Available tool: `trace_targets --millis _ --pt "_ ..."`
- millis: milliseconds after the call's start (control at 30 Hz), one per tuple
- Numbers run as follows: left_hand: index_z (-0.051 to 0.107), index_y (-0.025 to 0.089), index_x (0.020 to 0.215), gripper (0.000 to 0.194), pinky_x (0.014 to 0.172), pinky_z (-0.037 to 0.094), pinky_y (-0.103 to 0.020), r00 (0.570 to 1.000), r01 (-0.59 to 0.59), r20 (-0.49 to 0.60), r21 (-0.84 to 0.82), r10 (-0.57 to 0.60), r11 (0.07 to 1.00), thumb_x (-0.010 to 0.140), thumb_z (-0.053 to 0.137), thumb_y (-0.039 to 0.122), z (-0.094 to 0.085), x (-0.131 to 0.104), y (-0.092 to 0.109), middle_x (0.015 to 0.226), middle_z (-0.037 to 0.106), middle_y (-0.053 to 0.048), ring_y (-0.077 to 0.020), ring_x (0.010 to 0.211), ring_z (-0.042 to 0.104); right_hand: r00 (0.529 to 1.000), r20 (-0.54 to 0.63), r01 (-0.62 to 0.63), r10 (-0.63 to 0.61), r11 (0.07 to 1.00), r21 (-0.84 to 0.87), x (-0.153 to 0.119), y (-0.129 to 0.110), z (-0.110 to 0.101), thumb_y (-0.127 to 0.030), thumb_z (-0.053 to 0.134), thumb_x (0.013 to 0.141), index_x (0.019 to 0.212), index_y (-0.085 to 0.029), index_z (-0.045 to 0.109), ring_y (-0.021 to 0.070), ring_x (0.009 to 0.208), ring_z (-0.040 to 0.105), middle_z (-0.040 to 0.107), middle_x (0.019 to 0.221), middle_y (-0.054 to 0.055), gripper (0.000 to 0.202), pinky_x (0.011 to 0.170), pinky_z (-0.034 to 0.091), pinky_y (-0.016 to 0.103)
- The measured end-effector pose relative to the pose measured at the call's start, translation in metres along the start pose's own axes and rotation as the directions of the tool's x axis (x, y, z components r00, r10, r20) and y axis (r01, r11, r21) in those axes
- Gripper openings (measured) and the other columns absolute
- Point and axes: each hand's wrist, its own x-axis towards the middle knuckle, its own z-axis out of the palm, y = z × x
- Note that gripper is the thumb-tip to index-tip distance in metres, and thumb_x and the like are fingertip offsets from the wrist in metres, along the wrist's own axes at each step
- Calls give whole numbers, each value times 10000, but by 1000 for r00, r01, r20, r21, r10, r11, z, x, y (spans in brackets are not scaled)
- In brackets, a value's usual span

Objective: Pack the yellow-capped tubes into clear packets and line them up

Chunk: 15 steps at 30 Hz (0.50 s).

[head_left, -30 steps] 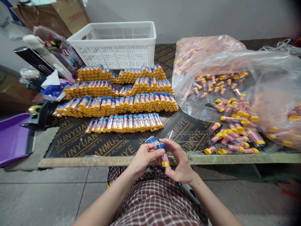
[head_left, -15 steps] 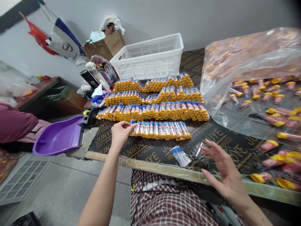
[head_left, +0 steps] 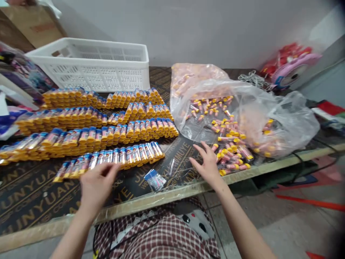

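My left hand [head_left: 98, 183] is in front of a short row of small clear tubes [head_left: 132, 156] with yellow ends and blue tops. Its thumb and forefinger come together in a pinch close to the tubes, slightly blurred; whether anything is between them I cannot make out. My right hand [head_left: 207, 163] hangs open, fingers spread, just left of a loose heap of pink-filled tubes with yellow caps [head_left: 233, 156]. Between the hands lie a small stack of printed blue-and-white slips [head_left: 155, 180] and a clear piece of plastic [head_left: 171, 167].
Stacked rows of tubes [head_left: 81, 138] stand behind the short row, with a white plastic crate [head_left: 97, 73] at the back. A large clear bag [head_left: 280, 108] spills tubes on the right. A pink fan [head_left: 293, 73] stands far right. The taped table edge [head_left: 140, 203] runs before me.
The view has turned right, bringing more of the bag and the fan into sight. My left hand has left the row's left end. My right hand is nearer the loose tubes.
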Motion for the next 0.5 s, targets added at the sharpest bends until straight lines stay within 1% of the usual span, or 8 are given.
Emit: trace_targets --millis 33,67,100,133,200,300,400,500 --pt "689 197 763 351 628 438 -241 983 -28 180 -55 38 998 752 560 524 12 -10 7 706 693 -8 -164 628 601 997 23 -67 71 986 -152 10 15 -3 -400 528 846 1267 -194 500 335 1304 321 362 1401 176 470 1024 269 553" --pt "688 198 800 354 631 442 -251 949 -39 310 -71 59 997 752 555 523 24 -18 13 740 699 -17 -174 639 606 991 54 -105 123 959 -263 18 29 -6 -395 508 856 1263 -178 505 359 1304 300 363 1394 196 462 1009 243 585" --pt "681 196 846 363 628 439 -262 919 -43 388 -58 62 997 759 543 520 36 -25 18 759 695 -25 -184 649 606 984 88 -118 155 936 -333 25 42 -9 -368 503 858 1246 -173 520 369 1288 310 390 1372 203 435 995 226 603" --pt "669 194 867 365 624 433 -270 899 -50 435 -29 58 998 767 529 516 45 -31 22 762 685 -31 -193 662 606 978 129 -108 166 924 -368 31 53 -13 -323 512 848 1219 -180 543 365 1259 343 432 1339 195 398 985 221 604" --pt "639 196 847 338 610 412 -278 887 -62 461 45 34 997 780 508 500 59 -36 27 750 658 -32 -204 676 599 969 203 -57 141 927 -371 36 67 -20 -206 552 788 1143 -204 594 325 1161 439 521 1248 156 357 973 243 561" --pt "581 204 730 271 608 387 -275 884 -68 467 88 19 994 786 502 457 68 -36 30 731 636 -25 -200 673 589 954 283 10 98 935 -356 35 73 -24 -101 556 710 1076 -206 628 271 1032 503 585 1127 121 388 917 309 455" --pt "557 209 676 264 620 380 -274 879 -63 476 70 22 996 798 486 432 69 -35 29 698 632 -17 -193 655 584 953 296 36 62 948 -315 33 70 -21 -90 519 739 981 -186 651 251 962 512 616 980 109 292 858 325 399" --pt "580 215 690 277 640 385 -274 887 -73 460 33 50 997 813 462 434 70 -37 25 713 646 -17 -192 668 593 962 273 47 22 969 -244 32 63 -18 -106 497 801 894 -185 650 250 957 511 625 912 96 196 879 308 420"
